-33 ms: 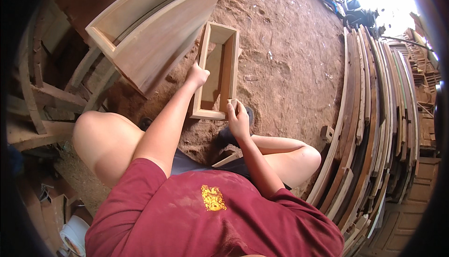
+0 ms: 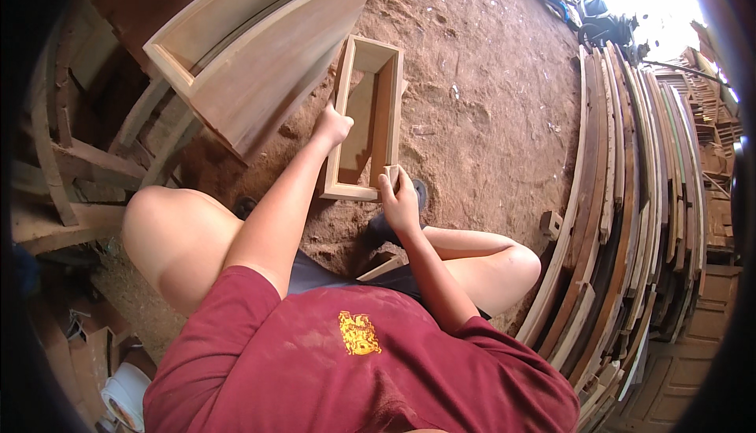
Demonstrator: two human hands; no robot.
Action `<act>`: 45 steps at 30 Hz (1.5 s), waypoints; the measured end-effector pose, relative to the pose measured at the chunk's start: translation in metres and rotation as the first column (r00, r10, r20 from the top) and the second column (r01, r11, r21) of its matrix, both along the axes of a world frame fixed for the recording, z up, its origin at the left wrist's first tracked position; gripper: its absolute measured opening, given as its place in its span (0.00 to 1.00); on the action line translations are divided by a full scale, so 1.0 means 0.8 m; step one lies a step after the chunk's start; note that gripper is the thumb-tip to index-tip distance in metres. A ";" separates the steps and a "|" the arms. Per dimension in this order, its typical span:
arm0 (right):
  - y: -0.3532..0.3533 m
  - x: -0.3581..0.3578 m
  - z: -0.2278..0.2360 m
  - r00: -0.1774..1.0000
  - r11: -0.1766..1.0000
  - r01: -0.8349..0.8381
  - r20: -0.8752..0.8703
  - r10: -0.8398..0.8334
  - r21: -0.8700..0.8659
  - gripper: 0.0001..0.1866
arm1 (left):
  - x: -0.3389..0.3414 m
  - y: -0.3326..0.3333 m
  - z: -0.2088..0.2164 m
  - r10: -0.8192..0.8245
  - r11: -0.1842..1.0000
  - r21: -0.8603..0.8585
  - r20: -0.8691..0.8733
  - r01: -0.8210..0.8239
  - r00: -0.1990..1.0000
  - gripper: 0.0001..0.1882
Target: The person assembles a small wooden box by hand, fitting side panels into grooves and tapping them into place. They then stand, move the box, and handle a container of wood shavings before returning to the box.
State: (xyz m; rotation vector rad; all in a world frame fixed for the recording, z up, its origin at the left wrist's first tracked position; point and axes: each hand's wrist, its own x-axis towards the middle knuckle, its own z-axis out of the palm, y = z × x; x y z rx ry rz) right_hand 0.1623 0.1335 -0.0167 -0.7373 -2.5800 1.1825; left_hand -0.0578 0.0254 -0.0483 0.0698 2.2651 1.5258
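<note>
Head view, looking down past a maroon shirt (image 2: 276, 354) with a yellow chest print, worn by a person whose bare legs (image 2: 185, 248) are bent out to either side, on the near side of a narrow, open wooden box (image 2: 384, 118). The box lies ahead of the torso, its long axis running away from the person and leaning slightly right at the far end; whether it rests on the ground is hard to tell. The right hand (image 2: 402, 204) is at the box's near right corner, thumb and fingers pinched on a small pale piece (image 2: 391, 171), too small to identify. The left hand (image 2: 331, 126) is closed around the box's left long side, about midway along, so the right hand is nearer to the box's near end and the box lies between the two. Left of the box, a larger wooden case (image 2: 276, 55) shows an open top and a broad, smooth side. Well to the box's right, long planks (image 2: 587, 220) lie stacked side by side. Reddish-brown earth (image 2: 488, 118) spreads beyond the box, and far off to its right sits a dark, jumbled heap (image 2: 606, 23) beside bright daylight.
</note>
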 end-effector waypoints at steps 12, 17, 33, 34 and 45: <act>0.002 -0.035 0.012 0.960 0.999 0.030 0.279 -0.022 -0.024 0.39 | -0.004 0.000 -0.013 -0.035 0.998 -0.051 0.023 0.036 0.999 0.45; 0.023 -0.091 0.007 0.952 0.995 0.040 0.299 -0.064 0.088 0.38 | -0.004 0.000 -0.012 -0.028 0.999 -0.028 -0.013 0.028 1.000 0.42; 0.138 -0.354 -0.022 0.899 0.989 0.147 0.414 -0.144 0.024 0.37 | 0.000 0.001 0.003 0.024 0.993 -0.114 0.064 -0.017 0.998 0.38; 0.149 -0.366 -0.029 0.927 0.990 0.132 0.348 -0.142 0.051 0.36 | 0.003 0.004 0.003 0.037 0.994 -0.109 0.033 -0.033 0.999 0.38; 0.193 -0.414 -0.066 0.912 0.995 0.085 0.399 -0.101 0.058 0.37 | 0.007 0.011 0.004 0.039 0.987 -0.153 -0.009 -0.040 0.999 0.38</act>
